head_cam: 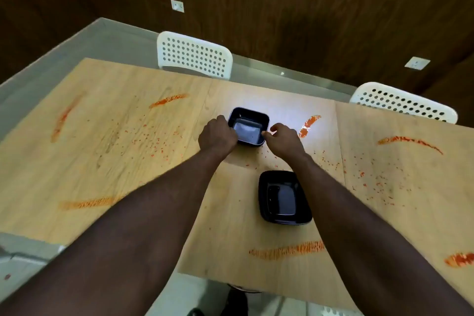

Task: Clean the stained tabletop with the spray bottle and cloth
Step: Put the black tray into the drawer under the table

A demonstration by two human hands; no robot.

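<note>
A light wooden tabletop (133, 161) carries several orange-red smears and scattered specks, one smear (169, 100) at the back left and another smear (309, 124) right of centre. A black square dish (250, 120) sits near the table's middle. My left hand (218, 133) grips its left rim with curled fingers. My right hand (282, 137) pinches its right edge. A second black dish (283, 196) lies nearer to me, between my forearms. No spray bottle or cloth is in view.
Two white perforated chairs stand at the far side, one chair (195, 55) at the centre and another chair (402, 102) at the right. Dark wood panelling rises behind them. Grey floor shows to the left and below the near table edge.
</note>
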